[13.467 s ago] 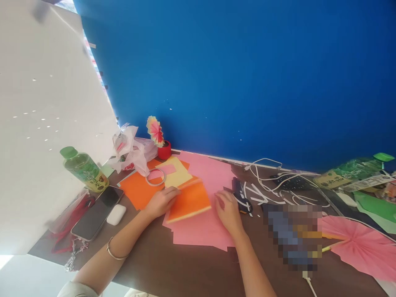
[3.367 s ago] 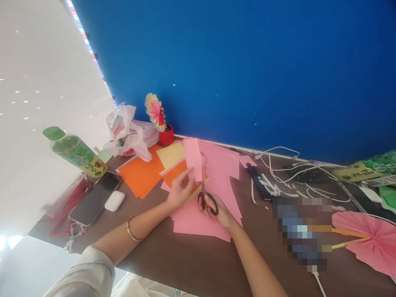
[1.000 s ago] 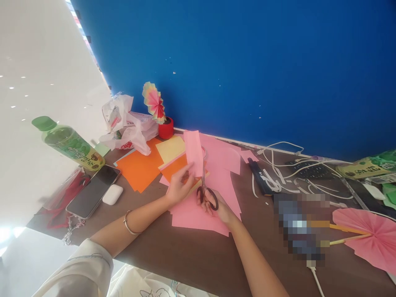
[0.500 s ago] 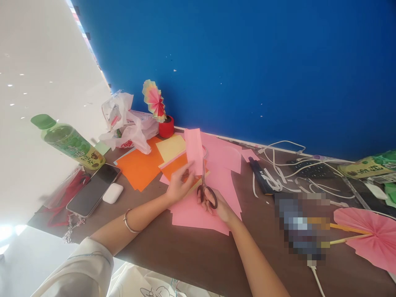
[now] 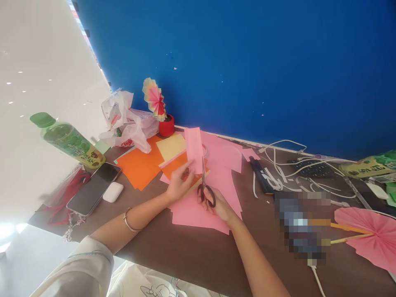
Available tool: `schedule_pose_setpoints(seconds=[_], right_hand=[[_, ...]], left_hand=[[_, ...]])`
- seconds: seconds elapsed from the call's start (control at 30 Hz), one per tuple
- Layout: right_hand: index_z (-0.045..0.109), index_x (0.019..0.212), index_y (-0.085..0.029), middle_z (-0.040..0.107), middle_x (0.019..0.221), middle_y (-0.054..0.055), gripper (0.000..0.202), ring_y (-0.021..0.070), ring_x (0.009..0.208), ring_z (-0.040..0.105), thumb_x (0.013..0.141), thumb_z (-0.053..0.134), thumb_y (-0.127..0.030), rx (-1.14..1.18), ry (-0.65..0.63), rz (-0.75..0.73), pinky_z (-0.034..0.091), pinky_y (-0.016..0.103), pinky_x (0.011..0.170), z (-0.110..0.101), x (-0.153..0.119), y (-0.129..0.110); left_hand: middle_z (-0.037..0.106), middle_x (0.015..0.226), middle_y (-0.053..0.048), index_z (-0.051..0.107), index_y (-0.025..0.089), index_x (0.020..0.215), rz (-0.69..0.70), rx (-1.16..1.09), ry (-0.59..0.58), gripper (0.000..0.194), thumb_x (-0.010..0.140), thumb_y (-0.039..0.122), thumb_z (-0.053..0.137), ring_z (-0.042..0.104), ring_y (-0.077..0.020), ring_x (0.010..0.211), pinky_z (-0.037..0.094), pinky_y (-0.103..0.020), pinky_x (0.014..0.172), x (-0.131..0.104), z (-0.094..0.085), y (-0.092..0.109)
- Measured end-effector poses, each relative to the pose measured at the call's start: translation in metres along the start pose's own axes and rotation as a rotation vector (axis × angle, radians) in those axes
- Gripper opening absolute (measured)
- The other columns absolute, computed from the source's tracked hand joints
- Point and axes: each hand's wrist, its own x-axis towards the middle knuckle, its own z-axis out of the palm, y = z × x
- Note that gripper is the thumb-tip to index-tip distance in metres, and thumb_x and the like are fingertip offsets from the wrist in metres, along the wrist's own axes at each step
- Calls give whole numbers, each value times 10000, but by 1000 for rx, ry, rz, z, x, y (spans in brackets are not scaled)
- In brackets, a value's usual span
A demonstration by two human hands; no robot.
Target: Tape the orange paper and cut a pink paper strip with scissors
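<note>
Since the earliest frame, over the flat dark brown tabletop (image 5: 182, 251) and its overlapping pink paper sheets (image 5: 198, 218), your left hand (image 5: 180, 183) and right hand (image 5: 218, 204) have drawn closer together. Your left grips a long rectangular pink paper strip (image 5: 193, 146) from its seven o'clock, while your right, at its five o'clock, clasps slim black-handled metal scissors (image 5: 203, 184), blades pointing to twelve along the strip's right-hand edge.
</note>
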Motion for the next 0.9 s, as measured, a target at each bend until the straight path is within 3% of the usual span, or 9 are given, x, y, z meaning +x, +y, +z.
schedule_pose_setpoints(seconds=[0.37,0.9], right_hand=[[454,710,-189,498,585,-19,443,64,415,377,795,442,-624,-6,7,42,221,200,357,2,-1,-1],[467,699,-182,511,672,-3,443,55,434,383,798,450,-613,-15,20,28,232,194,356,3,-1,-1]], left_hand=[[637,729,-37,506,134,1241,-20,-19,6,430,859,332,507,584,-119,668,487,-260,673,1,-1,-1],[628,724,-32,514,131,1232,-20,9,8,417,862,323,497,578,-119,659,481,-262,662,1,-1,-1]])
